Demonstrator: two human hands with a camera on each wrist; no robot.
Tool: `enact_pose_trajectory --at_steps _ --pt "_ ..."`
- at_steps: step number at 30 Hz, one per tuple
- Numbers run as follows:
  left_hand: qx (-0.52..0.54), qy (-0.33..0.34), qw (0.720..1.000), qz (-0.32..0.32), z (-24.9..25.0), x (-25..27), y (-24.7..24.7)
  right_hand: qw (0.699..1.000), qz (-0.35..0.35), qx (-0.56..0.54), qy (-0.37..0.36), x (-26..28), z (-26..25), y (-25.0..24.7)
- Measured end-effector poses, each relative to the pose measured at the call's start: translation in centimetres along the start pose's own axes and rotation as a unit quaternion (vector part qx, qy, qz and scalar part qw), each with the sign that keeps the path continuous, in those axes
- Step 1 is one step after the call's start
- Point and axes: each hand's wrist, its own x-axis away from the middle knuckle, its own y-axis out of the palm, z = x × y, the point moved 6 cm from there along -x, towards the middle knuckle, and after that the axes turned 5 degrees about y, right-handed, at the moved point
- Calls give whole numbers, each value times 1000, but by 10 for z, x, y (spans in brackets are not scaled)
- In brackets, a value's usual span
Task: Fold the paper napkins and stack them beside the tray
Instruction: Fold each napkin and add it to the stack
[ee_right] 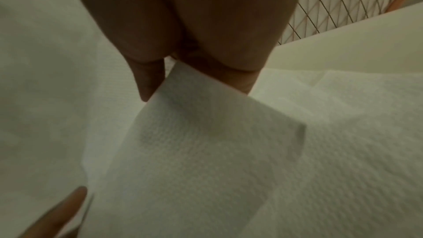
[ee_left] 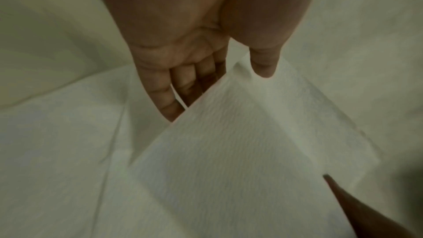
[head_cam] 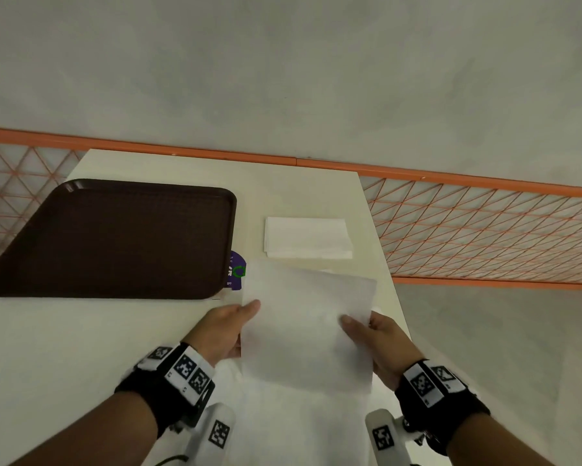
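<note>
A white paper napkin [head_cam: 306,331] is lifted off the table between both hands. My left hand [head_cam: 229,331] pinches its left edge, thumb on top and fingers beneath; the left wrist view shows the thumb on the napkin [ee_left: 240,142]. My right hand [head_cam: 373,338] pinches the right edge the same way, seen close in the right wrist view on the napkin [ee_right: 194,142]. More unfolded white napkins [head_cam: 299,425] lie under my hands. A small stack of folded napkins [head_cam: 308,237] sits right of the dark brown tray [head_cam: 114,237].
The cream table [head_cam: 81,348] ends close on the right, with its edge just past my right hand. An orange wire-mesh fence [head_cam: 484,230] runs behind and to the right. A purple printed item [head_cam: 236,270] pokes out from under the tray's near right corner.
</note>
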Motion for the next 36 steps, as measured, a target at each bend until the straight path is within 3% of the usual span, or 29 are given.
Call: enact_pose_trajectory --at_steps 8,12,14,17,19,23,26,29,33,36 --pt "-56 48 992 100 -10 -9 -10 998 51 30 -6 1 -9 3" --pt "-98 78 980 157 7 -2 -17 995 22 76 -59 9 -19 2" --pt "-85 115 978 153 18 2 -16 988 11 121 -97 13 -25 3" --pt "-67 152 983 79 26 5 -10 953 29 244 -177 20 -37 9" --pt "-112 171 978 45 34 7 -6 916 84 320 -226 20 -44 11" --pt "-290 242 920 104 48 14 -4 881 156 358 -265 19 -50 11" --pt "-333 281 891 128 50 15 -5 855 179 396 -283 22 -53 12" --pt "-318 305 889 123 50 14 -9 868 155 377 -285 25 -54 9" --pt "-241 311 914 98 62 17 -7 949 97 203 -220 22 -54 1" --pt "-208 280 932 96 62 8 -5 971 106 128 -175 12 -48 -3"
